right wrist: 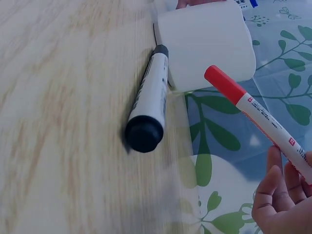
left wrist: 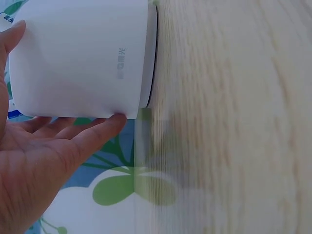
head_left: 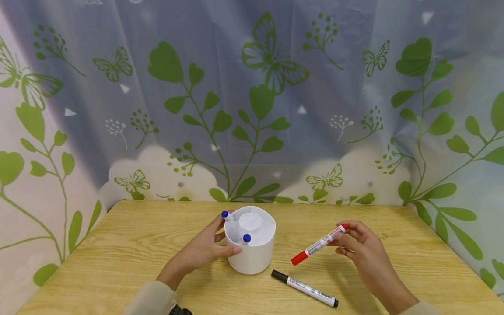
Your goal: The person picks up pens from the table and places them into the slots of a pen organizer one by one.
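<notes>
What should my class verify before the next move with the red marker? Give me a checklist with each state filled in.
1. Red marker held in the right-hand grip: ok.
2. Pen holder steadied by the left-hand grip: ok.
3. Pen holder standing upright on the wooden table: ok.
4. Black marker put away: not ok, it lies on the table in front of the holder.
5. Pen holder's bottom free of obstructions: cannot tell, not clearly visible.

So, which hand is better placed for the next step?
Probably the right hand: it pinches the red marker, cap toward the white holder, while the left hand is occupied gripping that holder.
</notes>
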`<state>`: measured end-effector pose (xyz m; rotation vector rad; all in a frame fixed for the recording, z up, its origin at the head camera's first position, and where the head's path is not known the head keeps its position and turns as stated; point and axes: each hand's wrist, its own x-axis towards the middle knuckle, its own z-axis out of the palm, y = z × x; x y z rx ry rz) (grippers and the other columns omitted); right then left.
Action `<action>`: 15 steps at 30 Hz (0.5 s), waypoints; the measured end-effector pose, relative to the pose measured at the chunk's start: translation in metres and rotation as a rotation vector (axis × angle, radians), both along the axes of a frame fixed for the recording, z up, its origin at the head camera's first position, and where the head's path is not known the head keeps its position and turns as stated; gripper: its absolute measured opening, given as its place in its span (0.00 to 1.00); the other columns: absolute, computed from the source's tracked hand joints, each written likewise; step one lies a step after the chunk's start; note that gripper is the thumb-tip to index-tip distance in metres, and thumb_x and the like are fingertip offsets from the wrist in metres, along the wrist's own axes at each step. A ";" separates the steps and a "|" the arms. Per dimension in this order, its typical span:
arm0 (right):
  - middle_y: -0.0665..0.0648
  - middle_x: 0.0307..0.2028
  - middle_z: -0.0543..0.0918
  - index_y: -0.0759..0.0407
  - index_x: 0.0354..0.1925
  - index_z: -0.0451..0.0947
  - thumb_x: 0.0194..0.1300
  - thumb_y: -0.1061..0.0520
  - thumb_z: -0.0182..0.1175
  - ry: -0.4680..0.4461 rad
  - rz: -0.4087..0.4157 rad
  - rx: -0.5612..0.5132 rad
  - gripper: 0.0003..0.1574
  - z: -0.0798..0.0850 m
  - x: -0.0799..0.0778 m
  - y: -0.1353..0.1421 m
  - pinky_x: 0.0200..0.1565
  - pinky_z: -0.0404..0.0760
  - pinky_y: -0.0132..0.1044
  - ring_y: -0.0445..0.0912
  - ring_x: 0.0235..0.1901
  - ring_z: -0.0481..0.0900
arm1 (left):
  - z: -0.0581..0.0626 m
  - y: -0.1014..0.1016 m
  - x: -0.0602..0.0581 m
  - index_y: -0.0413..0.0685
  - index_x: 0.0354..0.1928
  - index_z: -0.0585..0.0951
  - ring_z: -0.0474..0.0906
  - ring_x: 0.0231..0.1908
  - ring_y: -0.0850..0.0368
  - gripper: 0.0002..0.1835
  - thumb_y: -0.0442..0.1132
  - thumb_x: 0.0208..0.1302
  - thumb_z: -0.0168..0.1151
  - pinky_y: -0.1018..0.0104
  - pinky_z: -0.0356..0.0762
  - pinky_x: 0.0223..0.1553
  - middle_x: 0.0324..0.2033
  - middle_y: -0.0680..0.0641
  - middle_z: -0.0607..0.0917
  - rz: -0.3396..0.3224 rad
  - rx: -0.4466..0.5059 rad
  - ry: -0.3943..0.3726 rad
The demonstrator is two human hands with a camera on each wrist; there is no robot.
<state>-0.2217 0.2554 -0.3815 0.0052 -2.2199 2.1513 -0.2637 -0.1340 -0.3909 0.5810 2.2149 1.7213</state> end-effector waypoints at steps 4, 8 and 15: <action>0.44 0.42 0.86 0.62 0.63 0.69 0.79 0.60 0.58 -0.005 0.002 -0.024 0.19 0.002 0.001 -0.003 0.46 0.87 0.34 0.40 0.44 0.89 | 0.000 0.000 0.000 0.46 0.83 0.51 0.56 0.78 0.26 0.55 0.45 0.64 0.77 0.39 0.73 0.69 0.81 0.34 0.55 0.004 0.006 -0.003; 0.45 0.43 0.86 0.58 0.60 0.72 0.79 0.59 0.58 -0.009 0.019 -0.070 0.15 0.005 0.002 -0.007 0.47 0.87 0.35 0.41 0.45 0.89 | -0.001 0.002 0.000 0.46 0.83 0.51 0.56 0.78 0.27 0.56 0.45 0.63 0.78 0.38 0.72 0.69 0.81 0.34 0.56 0.020 0.001 0.006; 0.46 0.43 0.84 0.54 0.57 0.72 0.79 0.58 0.59 0.007 0.037 -0.133 0.12 0.017 0.003 -0.022 0.49 0.87 0.36 0.43 0.47 0.88 | -0.004 0.008 -0.001 0.46 0.84 0.49 0.55 0.79 0.31 0.59 0.42 0.60 0.80 0.39 0.68 0.73 0.81 0.38 0.58 0.053 0.020 -0.014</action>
